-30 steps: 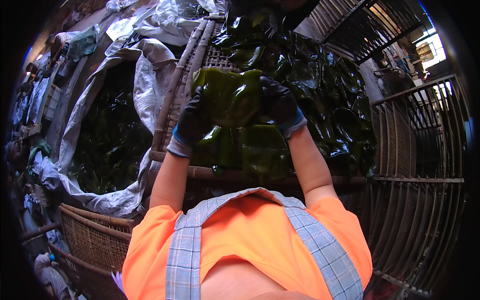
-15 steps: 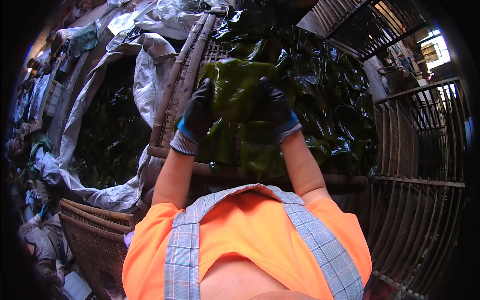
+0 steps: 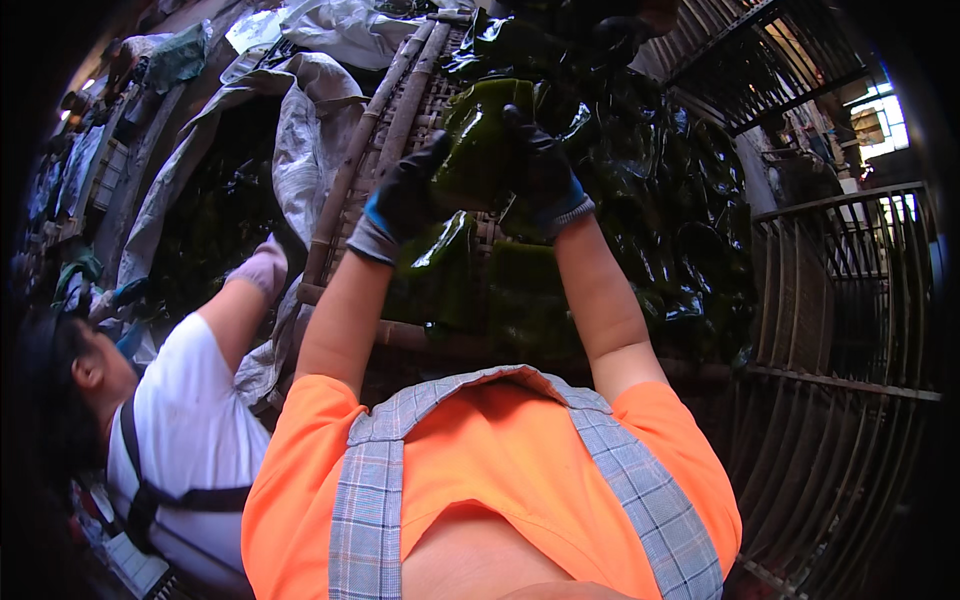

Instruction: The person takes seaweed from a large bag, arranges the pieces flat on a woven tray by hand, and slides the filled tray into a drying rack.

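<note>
The room is dim, with tall wooden racks (image 3: 840, 300) full of slats on the right and a bright window (image 3: 884, 125) behind them. In the middle lies a big woven tray (image 3: 366, 145) with fat poles along its edge. A shiny heap of dark green leaves (image 3: 665, 200) covers its right side.

Just above the tray, one slick green sheet (image 3: 482, 140) is held between two hands in dark gloves. The left hand (image 3: 412, 185) pinches the sheet's left side, and the right hand (image 3: 541, 170) grips its right side with the thumb on top. The fingers under it are hard to see, as it is so dark there. Two more flat green pieces lie nearer the person's body, one on the left (image 3: 438, 265) and one on the right (image 3: 522, 275).

To the left, a crinkly white sack (image 3: 298, 160) makes a ring around more dark green stuff. A co-worker (image 3: 190, 410) in a white shirt stretches a pink-gloved hand (image 3: 264, 268) over it. Another person's dark glove (image 3: 618, 38) shows at the top.
</note>
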Demonstrator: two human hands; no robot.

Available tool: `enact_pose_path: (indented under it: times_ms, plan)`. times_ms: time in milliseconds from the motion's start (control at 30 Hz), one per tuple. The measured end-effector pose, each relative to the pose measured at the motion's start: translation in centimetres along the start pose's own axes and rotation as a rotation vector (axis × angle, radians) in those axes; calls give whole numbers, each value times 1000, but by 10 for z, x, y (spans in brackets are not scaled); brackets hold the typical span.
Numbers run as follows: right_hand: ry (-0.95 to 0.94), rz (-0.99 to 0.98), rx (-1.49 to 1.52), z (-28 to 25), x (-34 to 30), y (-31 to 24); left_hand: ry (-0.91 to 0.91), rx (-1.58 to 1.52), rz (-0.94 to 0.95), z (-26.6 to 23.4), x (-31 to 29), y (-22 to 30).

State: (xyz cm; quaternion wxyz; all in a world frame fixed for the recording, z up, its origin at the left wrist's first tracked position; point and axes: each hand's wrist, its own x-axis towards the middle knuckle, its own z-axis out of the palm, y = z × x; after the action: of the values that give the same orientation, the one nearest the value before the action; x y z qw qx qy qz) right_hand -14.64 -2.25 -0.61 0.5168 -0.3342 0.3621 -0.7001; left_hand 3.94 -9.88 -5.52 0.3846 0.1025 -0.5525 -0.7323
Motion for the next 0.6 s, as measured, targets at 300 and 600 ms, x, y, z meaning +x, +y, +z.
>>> enact_pose_path:
  times_ms: [300,600]
  plan:
    - [151,553,-1695,-29,9,5,254,409,-254,-79,12,-65]
    - [834,68,-1609,-164,136,67,518,598,-195,-51,10,-59]
